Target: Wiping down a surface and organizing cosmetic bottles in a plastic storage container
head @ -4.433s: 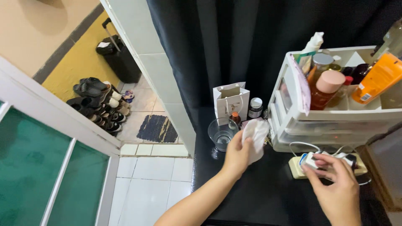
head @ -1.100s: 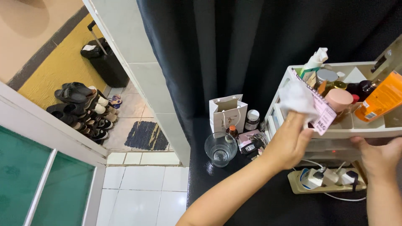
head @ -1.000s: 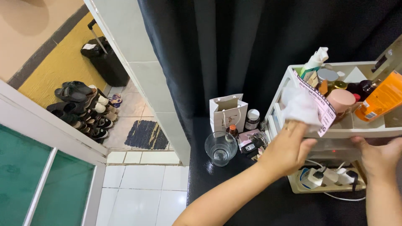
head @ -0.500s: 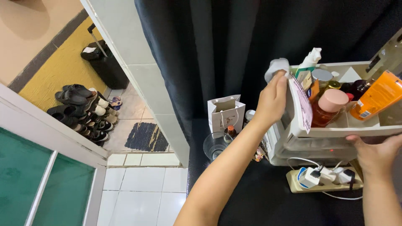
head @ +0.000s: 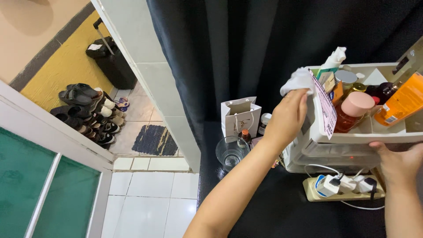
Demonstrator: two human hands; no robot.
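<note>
Left arm enters from the bottom edge, forearm bare, running up and to the right — nearly straight, wrist slightly bent. Left hand (head: 287,118) raised, back of the hand toward the camera, fingers curled closed around a bunched white cloth (head: 298,81) at the fingertips. Thumb side not visible.

Right forearm comes up along the right edge, only partly in frame. Right hand (head: 398,162) lower than the left — fingers pointing up and pressed under the front rim of a white plastic organizer (head: 352,137); whether they curl around it cannot be told.
</note>
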